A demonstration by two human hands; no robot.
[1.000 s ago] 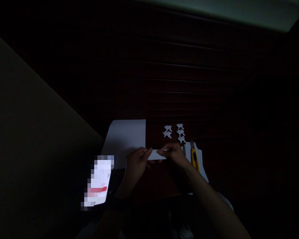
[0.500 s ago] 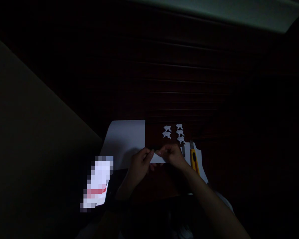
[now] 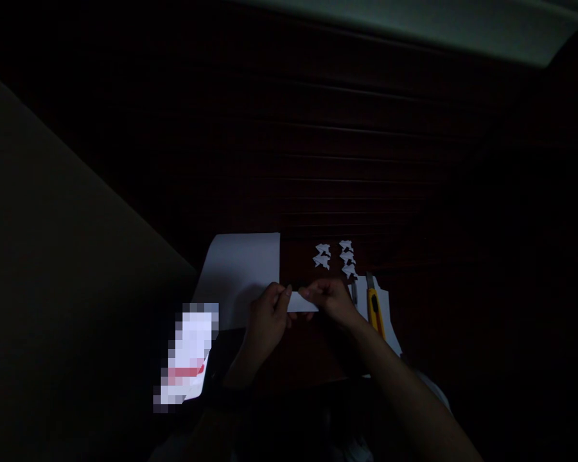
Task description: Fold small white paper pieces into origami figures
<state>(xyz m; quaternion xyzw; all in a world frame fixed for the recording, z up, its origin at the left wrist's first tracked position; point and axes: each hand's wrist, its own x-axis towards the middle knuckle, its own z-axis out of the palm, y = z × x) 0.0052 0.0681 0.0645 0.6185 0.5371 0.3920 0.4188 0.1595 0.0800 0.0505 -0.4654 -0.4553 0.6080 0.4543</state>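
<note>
Between my two hands a small white piece of paper [image 3: 302,302] is held level above the dark table. My left hand [image 3: 270,314] pinches its left end, thumb on top and fingers beneath. At the right end, my right hand [image 3: 331,300] grips it with thumb and bent fingers. Beyond my hands lie several small folded paper figures [image 3: 347,256] in two columns. Fine creases on the held paper are too dim to make out.
A large white sheet [image 3: 243,269] lies at the left. Right of my hands, a yellow box cutter [image 3: 375,309] rests on more white paper [image 3: 391,321], beside a small grey object [image 3: 354,292]. A lit, blurred-out phone screen [image 3: 190,353] is at lower left. A wall [image 3: 52,192] rises leftward.
My left thumb has slid left, away from my right thumb, along the paper's upper edge. More of the paper's top edge now shows between the hands.
</note>
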